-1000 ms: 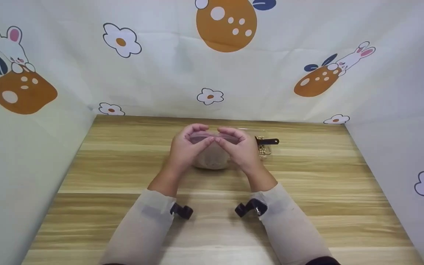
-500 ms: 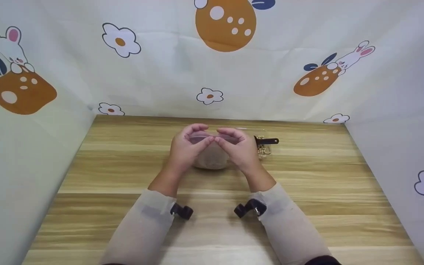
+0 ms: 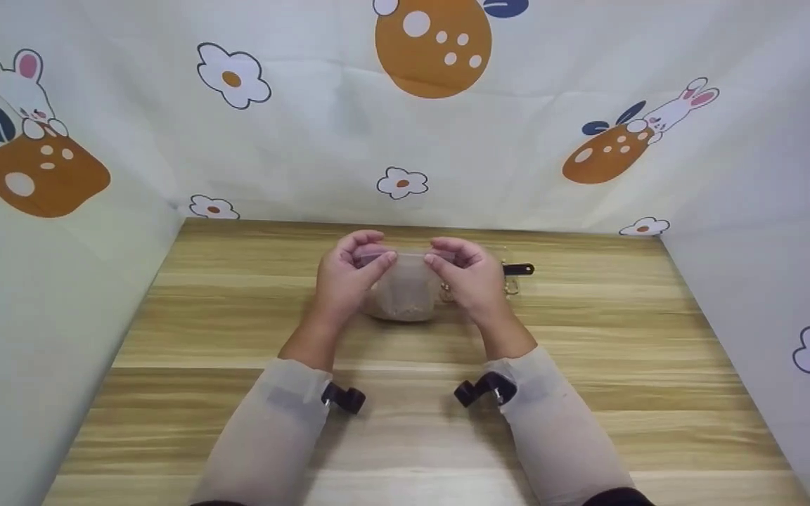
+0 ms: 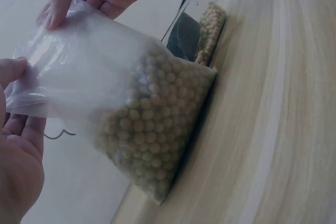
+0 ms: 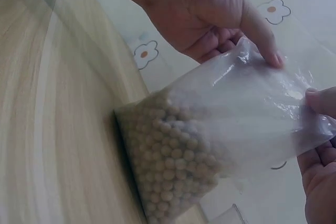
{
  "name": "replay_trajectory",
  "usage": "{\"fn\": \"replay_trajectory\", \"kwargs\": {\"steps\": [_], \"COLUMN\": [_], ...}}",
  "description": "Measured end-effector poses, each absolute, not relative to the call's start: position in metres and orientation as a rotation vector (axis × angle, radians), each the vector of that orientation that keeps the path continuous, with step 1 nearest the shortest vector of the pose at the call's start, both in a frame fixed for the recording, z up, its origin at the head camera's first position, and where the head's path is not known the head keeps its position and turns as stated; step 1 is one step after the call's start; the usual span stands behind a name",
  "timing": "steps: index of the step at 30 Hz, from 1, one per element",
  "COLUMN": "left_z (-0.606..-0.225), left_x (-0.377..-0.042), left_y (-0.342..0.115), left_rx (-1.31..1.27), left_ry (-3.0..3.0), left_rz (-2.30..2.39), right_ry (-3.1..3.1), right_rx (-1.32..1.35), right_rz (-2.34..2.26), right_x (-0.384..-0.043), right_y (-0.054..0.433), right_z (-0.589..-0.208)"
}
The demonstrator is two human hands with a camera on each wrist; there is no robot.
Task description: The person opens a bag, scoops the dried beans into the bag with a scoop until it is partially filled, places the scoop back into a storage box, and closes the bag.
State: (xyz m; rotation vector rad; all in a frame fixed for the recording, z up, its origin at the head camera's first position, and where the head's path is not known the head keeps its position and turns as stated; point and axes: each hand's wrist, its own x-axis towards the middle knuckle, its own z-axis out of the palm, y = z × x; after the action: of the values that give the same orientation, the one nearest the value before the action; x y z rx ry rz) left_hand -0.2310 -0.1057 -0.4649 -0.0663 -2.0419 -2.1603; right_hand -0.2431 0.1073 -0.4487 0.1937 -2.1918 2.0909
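Observation:
A translucent plastic bag (image 4: 152,103) stands on the table, its lower half filled with round beige beans that look like soybeans. My left hand (image 3: 343,281) pinches the bag's top edge on the left between thumb and fingers. On the right of the same edge, my right hand (image 3: 472,281) pinches it too, thumb toward me. Between the two thumbs the top edge runs nearly straight and taut. In the right wrist view the bag's upper part (image 5: 252,98) holds no beans and looks shiny and flattened.
Behind my right hand stands a clear container (image 4: 212,30) of similar beans, partly hidden. A scoop's black handle (image 3: 519,269) sticks out of it to the right. Patterned cloth (image 3: 292,140) hangs behind and beside the wooden table (image 3: 405,436).
My hands have moved apart, left hand leftward and right hand rightward. The thumbs, nearly touching before, now have a stretch of the bag's top edge between them.

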Motion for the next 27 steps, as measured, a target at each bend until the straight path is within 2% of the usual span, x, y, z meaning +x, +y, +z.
{"fn": "replay_trajectory", "kwargs": {"steps": [27], "left_z": [-0.470], "left_x": [-0.237], "left_y": [-0.134], "left_rx": [-0.002], "left_ry": [-1.863], "left_rz": [-2.238], "right_ry": [-2.156], "right_rx": [0.172], "right_rz": [2.099], "right_x": [-0.254], "right_y": [0.125], "right_z": [-0.447]}}
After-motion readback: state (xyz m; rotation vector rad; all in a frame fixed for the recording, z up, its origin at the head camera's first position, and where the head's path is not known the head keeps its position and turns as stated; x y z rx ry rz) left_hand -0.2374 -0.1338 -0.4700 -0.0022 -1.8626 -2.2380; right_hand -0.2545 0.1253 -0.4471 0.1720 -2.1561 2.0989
